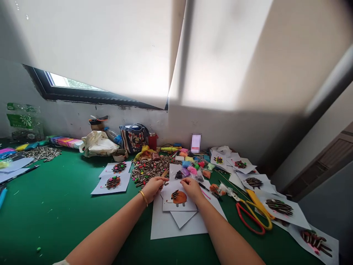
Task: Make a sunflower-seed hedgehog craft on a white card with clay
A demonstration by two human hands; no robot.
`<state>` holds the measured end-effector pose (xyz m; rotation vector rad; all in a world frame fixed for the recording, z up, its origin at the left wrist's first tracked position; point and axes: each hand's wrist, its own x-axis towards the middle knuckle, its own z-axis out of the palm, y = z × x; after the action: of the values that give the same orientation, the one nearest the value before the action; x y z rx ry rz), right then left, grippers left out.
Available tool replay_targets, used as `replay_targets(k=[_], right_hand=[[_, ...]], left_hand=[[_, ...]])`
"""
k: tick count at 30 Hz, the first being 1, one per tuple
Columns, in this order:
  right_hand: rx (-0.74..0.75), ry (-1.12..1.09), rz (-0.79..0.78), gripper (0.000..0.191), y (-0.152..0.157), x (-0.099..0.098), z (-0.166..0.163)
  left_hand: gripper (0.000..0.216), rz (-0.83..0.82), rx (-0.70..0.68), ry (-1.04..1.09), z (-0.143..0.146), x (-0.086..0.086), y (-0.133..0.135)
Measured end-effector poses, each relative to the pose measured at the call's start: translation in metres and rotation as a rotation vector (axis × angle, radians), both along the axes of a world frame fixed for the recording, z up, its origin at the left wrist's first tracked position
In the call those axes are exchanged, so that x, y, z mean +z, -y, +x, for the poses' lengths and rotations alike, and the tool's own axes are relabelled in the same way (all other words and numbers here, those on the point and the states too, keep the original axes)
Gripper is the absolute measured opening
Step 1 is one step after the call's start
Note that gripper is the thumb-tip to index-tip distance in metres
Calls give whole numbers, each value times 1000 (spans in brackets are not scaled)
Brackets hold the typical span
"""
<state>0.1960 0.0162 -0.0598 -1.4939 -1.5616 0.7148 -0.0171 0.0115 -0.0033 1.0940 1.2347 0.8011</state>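
- Dead centre, the hedgehog card (179, 198) lies on white paper (161, 226) — presumably shielding the green table (82, 221).
- Left hand (154, 188), ten o'clock: fingertips bunched; whether they grip anything, can't tell.
- Right hand (192, 188), two o'clock: fingers curled by the card's top edge — steadying it, perhaps; grip unclear.
- Seed heap (150, 169), eleven o'clock, likely for easy reach.

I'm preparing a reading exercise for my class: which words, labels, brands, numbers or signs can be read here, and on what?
No text can be read with certainty.
Green label on the clear plastic bag: too blurred.
Upright phone-like screen: pixelated, unreadable.
Patterned bag: printed design, no legible lettering.
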Motion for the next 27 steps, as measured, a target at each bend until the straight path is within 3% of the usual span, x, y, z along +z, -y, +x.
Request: replay_targets(k=[6,12,18,27], right_hand=[[20,2,3,26,2,1,1],[30,-2,-3,27,3,3,1],[48,-7,-17,25,3,3,2],[99,32,-32,23,4,8,5]], left_hand=[[36,-194,-20,399,7,14,3],[27,-360,-80,700,7,8,1],[24,-437,-98,859,1,-4,2],[10,-522,-110,999,1,-4,7]])
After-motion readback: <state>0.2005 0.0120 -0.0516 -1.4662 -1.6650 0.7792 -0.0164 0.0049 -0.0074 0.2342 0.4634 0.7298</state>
